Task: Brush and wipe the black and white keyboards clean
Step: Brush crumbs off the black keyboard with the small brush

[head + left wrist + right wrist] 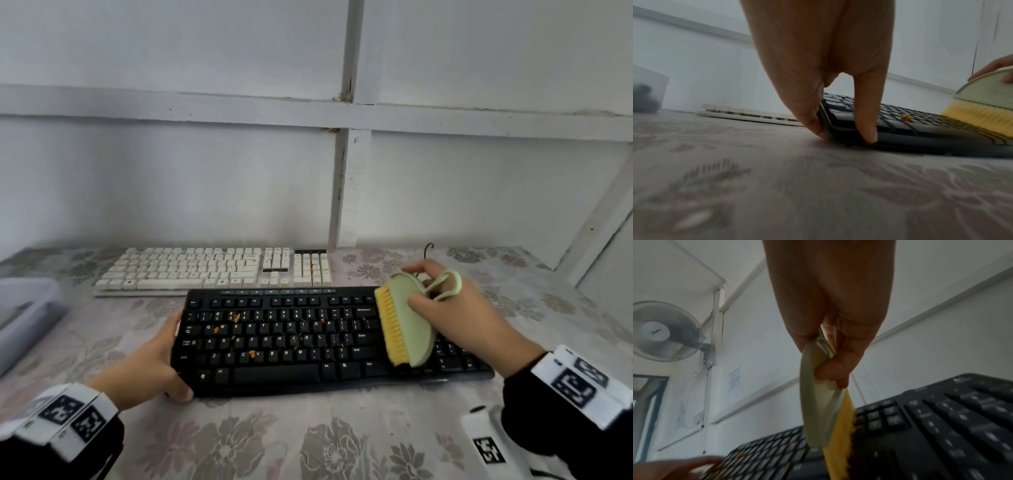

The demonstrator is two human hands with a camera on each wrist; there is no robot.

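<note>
Right hand has its grip clenched around the green brush, yellow bristles down on the black keyboard near the table's front edge. Left hand grips that keyboard's left end; the white keyboard lies behind, by the back edge.

The black keyboard looks like matt plastic, its keycaps smooth with white printed legends, and its near rim shows a faint sheen in the left wrist view. Small orange crumbs, rough and dry-looking, lie on its keys. The white keyboard on the far side is cream plastic, dull rather than glossy. The brush has a smooth pale green plastic back and loop, with dense yellow bristles that look soft and fibrous. The table is covered in a flowered cloth with a soft matt finish. At the left a box is frosted, translucent plastic. The wall is painted matt white.
</note>
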